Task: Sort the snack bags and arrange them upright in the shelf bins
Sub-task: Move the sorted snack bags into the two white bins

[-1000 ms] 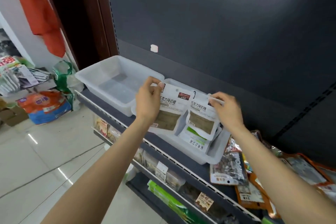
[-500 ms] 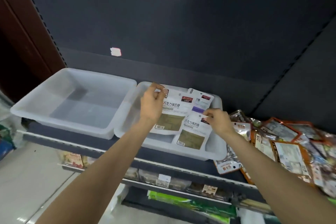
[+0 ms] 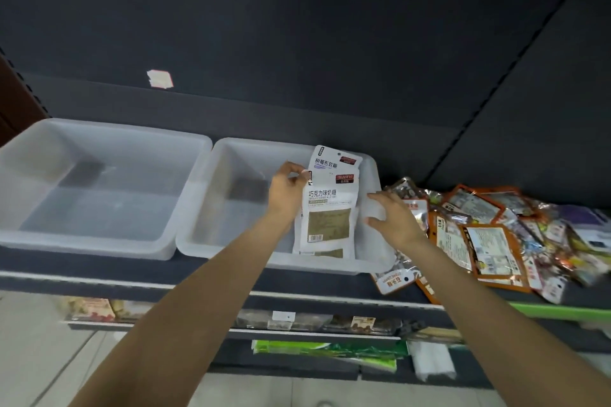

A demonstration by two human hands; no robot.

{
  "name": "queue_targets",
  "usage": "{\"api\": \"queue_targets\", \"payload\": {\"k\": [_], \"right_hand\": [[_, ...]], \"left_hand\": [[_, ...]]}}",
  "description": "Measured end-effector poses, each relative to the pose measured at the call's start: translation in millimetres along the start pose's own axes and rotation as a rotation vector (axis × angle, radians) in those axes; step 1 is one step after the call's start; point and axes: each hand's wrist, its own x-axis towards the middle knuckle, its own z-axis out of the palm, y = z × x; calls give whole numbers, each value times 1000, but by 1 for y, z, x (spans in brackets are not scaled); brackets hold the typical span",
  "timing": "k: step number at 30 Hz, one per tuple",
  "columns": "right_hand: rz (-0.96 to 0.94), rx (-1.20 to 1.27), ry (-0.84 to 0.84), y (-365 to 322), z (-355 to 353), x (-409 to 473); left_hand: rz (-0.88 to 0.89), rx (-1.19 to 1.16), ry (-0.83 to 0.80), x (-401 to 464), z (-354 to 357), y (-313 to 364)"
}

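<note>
Left hand (image 3: pixel 287 192) pinches white snack bag (image 3: pixel 329 208); right hand (image 3: pixel 395 216) spread.

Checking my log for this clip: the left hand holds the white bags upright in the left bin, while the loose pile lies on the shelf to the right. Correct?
Not quite. The head view shows the left hand holding the white bags upright in the right bin, not the left bin, which holds no bags. The pile does lie to the right.
</note>
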Motion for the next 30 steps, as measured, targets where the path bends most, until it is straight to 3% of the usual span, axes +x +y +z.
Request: {"api": "queue_targets", "payload": {"k": [5,9,13,23,30], "right_hand": [[40,35,19,2,0,-3],[43,50,32,4,0,-8],[44,81,87,4,-5,-16],[-22,42,338,60,-67,-65],[56,-16,356,174,-143,-114]], "left_hand": [[-47,628,-178,11,12,-16],[86,830,-296,11,9,-16],[259,1066,-245,1,8,-6],[655,1066,-249,-61,97,47],[688,971,-314,-112,235,63]]}}
